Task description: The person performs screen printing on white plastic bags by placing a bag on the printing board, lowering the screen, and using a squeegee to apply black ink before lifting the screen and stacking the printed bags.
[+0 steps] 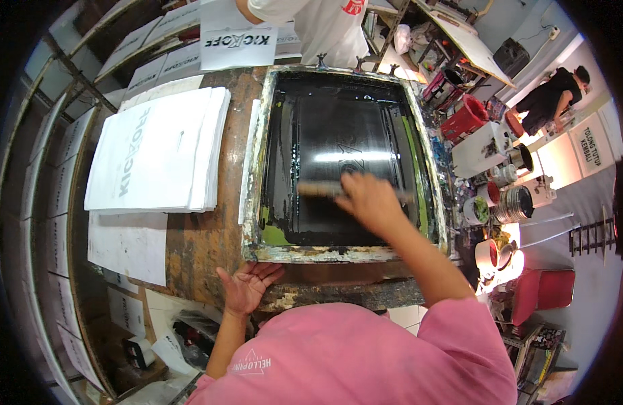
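Note:
My right hand (373,204) is closed on a wooden-handled squeegee (317,190), which lies crosswise on the dark mesh of a screen-printing frame (345,254). Black ink coats most of the mesh, with green patches showing at its sides and a bright light reflection across the middle. My left hand (247,287) is palm up with its fingers spread, just below the frame's near left corner. Whether its fingertips touch the frame's wood, I cannot tell. The squeegee's blade is hidden beneath its handle and my hand.
A thick stack of printed white sheets (156,152) lies left on the worn wooden table (196,251). Drying racks with sheets line the far left. Across the table stands a person in a white shirt (325,30) beside a printed sheet (238,50). Ink cans and a red bucket (465,118) crowd the right.

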Action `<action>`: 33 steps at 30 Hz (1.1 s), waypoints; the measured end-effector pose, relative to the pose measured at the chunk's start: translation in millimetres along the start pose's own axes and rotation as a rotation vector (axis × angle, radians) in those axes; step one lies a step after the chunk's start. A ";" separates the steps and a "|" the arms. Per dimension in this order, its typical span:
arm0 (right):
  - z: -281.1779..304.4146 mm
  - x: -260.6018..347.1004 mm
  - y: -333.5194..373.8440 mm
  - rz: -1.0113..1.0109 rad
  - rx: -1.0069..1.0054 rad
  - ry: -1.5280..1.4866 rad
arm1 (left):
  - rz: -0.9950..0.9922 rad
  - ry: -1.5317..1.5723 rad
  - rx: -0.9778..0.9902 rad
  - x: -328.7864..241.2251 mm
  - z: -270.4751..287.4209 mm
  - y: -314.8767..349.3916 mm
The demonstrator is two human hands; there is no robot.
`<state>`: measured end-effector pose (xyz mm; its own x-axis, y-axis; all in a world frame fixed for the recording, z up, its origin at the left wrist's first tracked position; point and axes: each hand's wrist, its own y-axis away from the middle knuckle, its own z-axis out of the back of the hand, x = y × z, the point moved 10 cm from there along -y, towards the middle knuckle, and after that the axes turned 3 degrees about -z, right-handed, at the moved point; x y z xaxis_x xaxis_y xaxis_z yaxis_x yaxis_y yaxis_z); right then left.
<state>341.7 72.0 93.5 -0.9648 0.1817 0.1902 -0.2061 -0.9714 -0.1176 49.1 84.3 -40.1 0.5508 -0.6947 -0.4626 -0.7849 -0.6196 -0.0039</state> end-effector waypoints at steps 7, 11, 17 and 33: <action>93.9 61.9 72.2 0.007 -0.008 -0.039 | -0.010 0.079 0.165 -19.5 -46.4 -11.7; 184.8 81.7 44.9 0.078 -0.492 0.179 | -0.178 -0.001 0.367 -70.6 -148.8 -45.4; 258.6 75.7 8.1 0.104 -0.709 0.213 | -0.413 -1.627 0.132 -68.6 -141.3 -104.4; 333.0 58.9 -71.7 -0.132 -0.505 -0.070 | -0.591 -1.972 -0.214 -69.5 -156.2 -148.1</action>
<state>354.1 101.6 437.7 -0.9157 0.2702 0.2974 -0.3947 -0.7434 -0.5400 171.4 167.4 131.1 -0.4219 0.7080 -0.5663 -0.5482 -0.6967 -0.4627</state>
